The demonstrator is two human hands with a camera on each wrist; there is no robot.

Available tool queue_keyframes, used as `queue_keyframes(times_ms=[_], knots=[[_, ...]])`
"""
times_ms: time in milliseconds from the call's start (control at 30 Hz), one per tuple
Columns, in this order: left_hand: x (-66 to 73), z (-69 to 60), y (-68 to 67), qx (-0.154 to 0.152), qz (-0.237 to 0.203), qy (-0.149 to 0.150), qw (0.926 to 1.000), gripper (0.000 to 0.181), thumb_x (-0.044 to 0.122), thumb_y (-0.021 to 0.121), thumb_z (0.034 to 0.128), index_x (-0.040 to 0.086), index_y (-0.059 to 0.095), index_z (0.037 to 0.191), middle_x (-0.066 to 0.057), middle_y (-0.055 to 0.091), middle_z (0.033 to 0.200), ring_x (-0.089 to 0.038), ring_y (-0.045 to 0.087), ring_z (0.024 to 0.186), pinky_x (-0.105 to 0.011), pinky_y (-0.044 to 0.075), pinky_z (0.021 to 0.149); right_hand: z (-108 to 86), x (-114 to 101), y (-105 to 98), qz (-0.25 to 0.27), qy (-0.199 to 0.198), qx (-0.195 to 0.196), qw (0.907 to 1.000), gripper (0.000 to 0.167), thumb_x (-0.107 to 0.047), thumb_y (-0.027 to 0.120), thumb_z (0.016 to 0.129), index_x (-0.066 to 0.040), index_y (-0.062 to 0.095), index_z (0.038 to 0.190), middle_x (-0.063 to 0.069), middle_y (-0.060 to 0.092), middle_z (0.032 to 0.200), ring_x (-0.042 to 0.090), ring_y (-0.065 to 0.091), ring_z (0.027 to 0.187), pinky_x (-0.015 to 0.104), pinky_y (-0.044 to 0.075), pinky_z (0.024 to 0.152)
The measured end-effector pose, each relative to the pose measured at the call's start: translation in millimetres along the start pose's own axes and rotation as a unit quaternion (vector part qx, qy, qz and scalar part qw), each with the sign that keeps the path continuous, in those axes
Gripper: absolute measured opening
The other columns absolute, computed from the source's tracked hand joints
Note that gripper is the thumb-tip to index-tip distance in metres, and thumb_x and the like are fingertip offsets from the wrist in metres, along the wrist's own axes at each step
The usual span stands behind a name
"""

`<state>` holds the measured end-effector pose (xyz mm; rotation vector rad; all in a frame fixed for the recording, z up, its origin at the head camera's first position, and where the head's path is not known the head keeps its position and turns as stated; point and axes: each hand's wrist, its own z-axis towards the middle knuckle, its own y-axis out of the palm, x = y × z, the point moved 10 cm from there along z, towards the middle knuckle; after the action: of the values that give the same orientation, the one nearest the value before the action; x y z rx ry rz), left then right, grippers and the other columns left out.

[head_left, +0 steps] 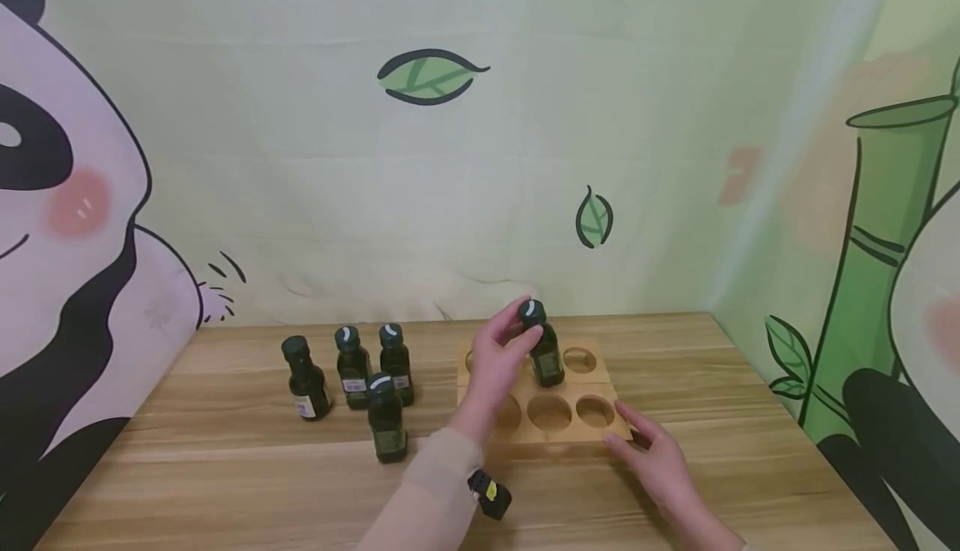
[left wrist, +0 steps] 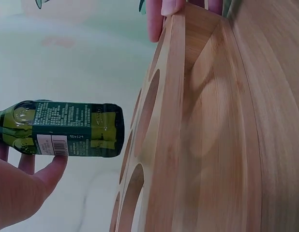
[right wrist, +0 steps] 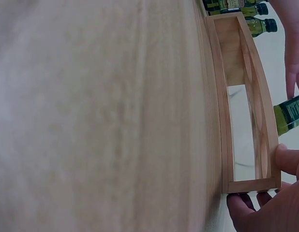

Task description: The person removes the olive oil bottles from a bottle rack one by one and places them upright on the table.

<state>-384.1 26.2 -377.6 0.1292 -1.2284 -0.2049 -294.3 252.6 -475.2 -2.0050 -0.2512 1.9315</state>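
Observation:
My left hand (head_left: 491, 363) holds a dark green glass bottle (head_left: 547, 359) by its capped top, over a wooden rack (head_left: 577, 385) with round holes. In the left wrist view the bottle (left wrist: 67, 129) has a printed label with a barcode, and its base is apart from the rack's top board (left wrist: 170, 130). My right hand (head_left: 660, 459) grips the rack's right end near the front corner. The right wrist view has that hand's thumb and fingers (right wrist: 246, 208) around the end of the rack's open frame (right wrist: 251, 185).
Several more dark bottles stand left of the rack: one at the far left (head_left: 306, 384), two at the back (head_left: 353, 372) (head_left: 395, 368), and one nearer the front (head_left: 387, 422). A wood-grain tabletop (head_left: 225, 484) meets a printed cloth backdrop (head_left: 300, 159).

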Motion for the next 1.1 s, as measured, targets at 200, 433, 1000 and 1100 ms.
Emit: queue_keyframes(times_ms=[200, 433, 1000, 1100], knots=[[0.8, -7.8, -7.6, 0.004, -0.002, -0.009, 1.0000, 0.046, 0.006, 0.073, 0.0890, 0.008, 0.063, 0.134, -0.012, 0.067, 0.121, -0.025, 0.063, 0.109, -0.037, 0.052, 0.091, 0.2, 1, 0, -0.002, -0.002, -0.004, 1.0000, 0.060, -0.009, 0.070, 0.092, 0.000, 0.045, 0.145, 0.027, 0.034, 0.151, 0.045, 0.049, 0.125, 0.032, 0.053, 0.092], [1.1, -16.6, -15.5, 0.002, -0.046, -0.024, 0.9987, 0.045, 0.001, 0.072, 0.0877, 0.007, 0.064, 0.132, -0.017, 0.067, 0.117, -0.025, 0.065, 0.106, -0.039, 0.054, 0.091, 0.2, 0, 0, -0.014, -0.005, -0.004, 0.9999, 0.060, -0.011, 0.071, 0.092, 0.000, 0.046, 0.145, 0.025, 0.037, 0.151, 0.045, 0.048, 0.125, 0.034, 0.052, 0.093], [25.3, -45.2, -32.5, -0.031, -0.067, -0.055, 0.9958, 0.049, -0.001, 0.070, 0.0879, 0.004, 0.060, 0.135, -0.018, 0.064, 0.125, -0.026, 0.063, 0.110, -0.039, 0.054, 0.090, -0.4, -1, -2, -0.011, -0.007, 0.009, 0.9999, 0.057, -0.006, 0.071, 0.091, 0.000, 0.048, 0.143, 0.024, 0.040, 0.150, 0.043, 0.051, 0.123, 0.027, 0.052, 0.090], [28.5, -50.7, -36.7, -0.037, -0.056, -0.055, 0.9962, 0.048, 0.000, 0.070, 0.0884, 0.005, 0.060, 0.135, -0.017, 0.064, 0.124, -0.026, 0.063, 0.109, -0.037, 0.055, 0.088, -0.1, 0, -2, -0.011, -0.006, 0.009, 0.9999, 0.057, -0.007, 0.071, 0.091, 0.000, 0.048, 0.143, 0.023, 0.040, 0.150, 0.042, 0.051, 0.123, 0.025, 0.051, 0.088]])
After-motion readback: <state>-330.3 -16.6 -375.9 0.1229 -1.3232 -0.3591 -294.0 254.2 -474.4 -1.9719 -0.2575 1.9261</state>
